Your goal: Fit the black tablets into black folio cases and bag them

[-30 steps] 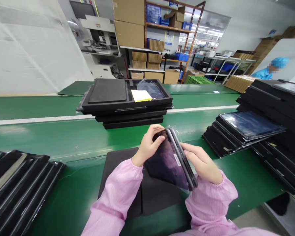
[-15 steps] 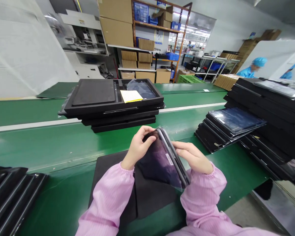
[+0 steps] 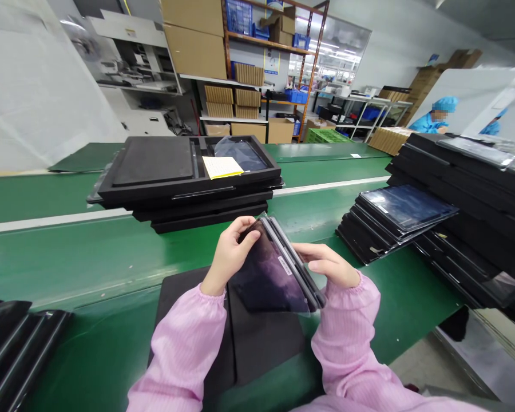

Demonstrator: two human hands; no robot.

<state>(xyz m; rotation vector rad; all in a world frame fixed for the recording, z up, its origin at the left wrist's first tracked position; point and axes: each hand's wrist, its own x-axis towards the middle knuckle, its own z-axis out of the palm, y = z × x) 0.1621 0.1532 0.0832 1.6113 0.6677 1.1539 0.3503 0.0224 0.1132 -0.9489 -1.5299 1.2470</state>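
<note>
Between my hands, a few flat tablets stand tilted together, with glossy dark faces, grey edges, clear film and a small white label. My left hand grips their upper left corner, thumb on the front face. On the other side, my right hand holds the stack from behind, its fingertips partly hidden. Below them, two black foam pads lie side by side on the green work surface.
Black foam trays are stacked ahead, bearing a yellow-edged paper. To the right are film-covered tablets beside a tall black stack. Black wrapped items lie at left. A person in a blue cap is at far right.
The tablets and both hands have shifted slightly left and up in view. The surroundings also shift left as the camera turns. My grip looks the same.
</note>
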